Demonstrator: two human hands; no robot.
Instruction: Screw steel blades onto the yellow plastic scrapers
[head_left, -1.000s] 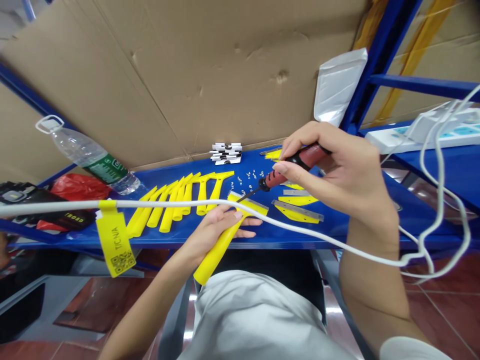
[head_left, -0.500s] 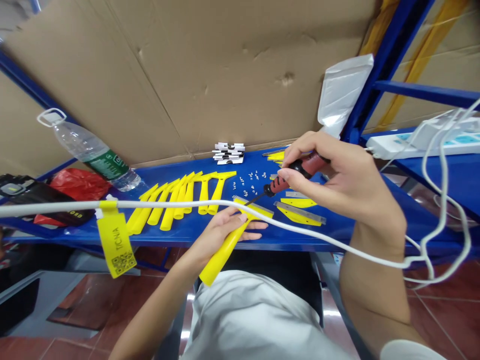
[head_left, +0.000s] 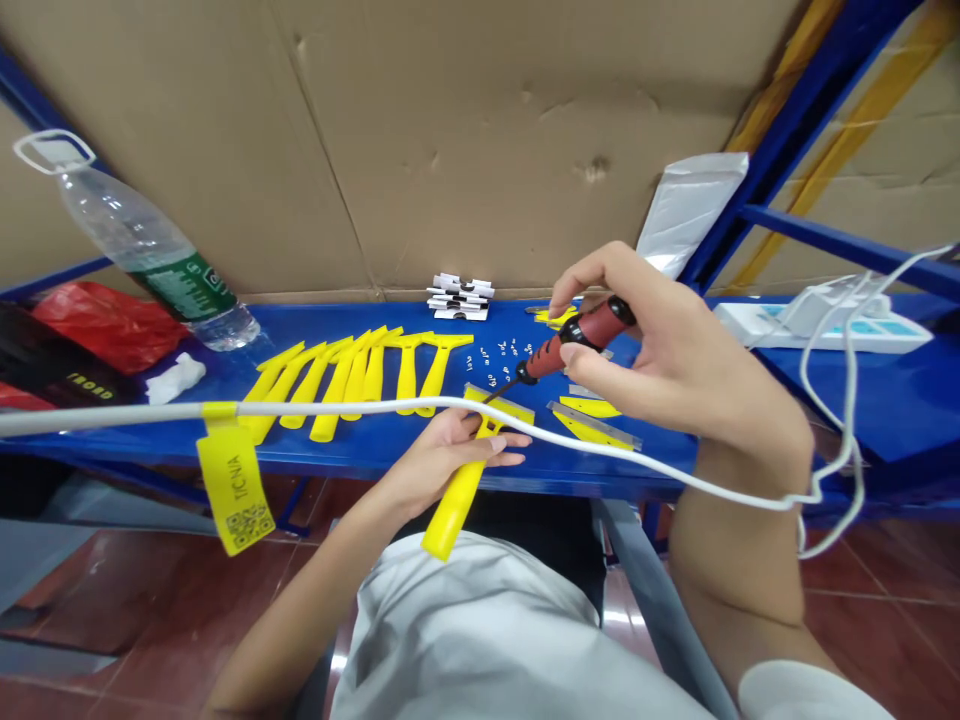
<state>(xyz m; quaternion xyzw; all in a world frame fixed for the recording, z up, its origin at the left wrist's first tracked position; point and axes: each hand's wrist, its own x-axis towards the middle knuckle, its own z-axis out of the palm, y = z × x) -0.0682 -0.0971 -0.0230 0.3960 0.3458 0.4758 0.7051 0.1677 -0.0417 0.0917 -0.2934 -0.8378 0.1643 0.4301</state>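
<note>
My left hand point(head_left: 442, 455) holds a yellow squeegee-like scraper point(head_left: 455, 505) by its neck, its handle pointing down towards my lap. A clear strip lies along the scraper's head. My right hand point(head_left: 675, 350) grips a screwdriver point(head_left: 544, 358) with a red and black handle, thumb and fingers around it. The screwdriver's thin shaft slants down to the scraper's head; its tip is too small to make out. Small screws point(head_left: 495, 360) lie scattered on the blue table just beyond. To the right lie yellow head pieces point(head_left: 596, 430) with clear strips.
Several yellow scrapers point(head_left: 334, 395) lie in a row at left on the blue table point(head_left: 300, 458). A white cable point(head_left: 637, 460) with a yellow tag point(head_left: 234, 490) crosses in front of my view. A water bottle point(head_left: 161, 255), stacked white pieces point(head_left: 459, 298) and a power strip point(head_left: 825, 325) stand around.
The view has shifted a little. My right-hand fingers sit more loosely around the screwdriver handle, the index finger lifted. The scraper stays in my left hand, its handle slightly more upright.
</note>
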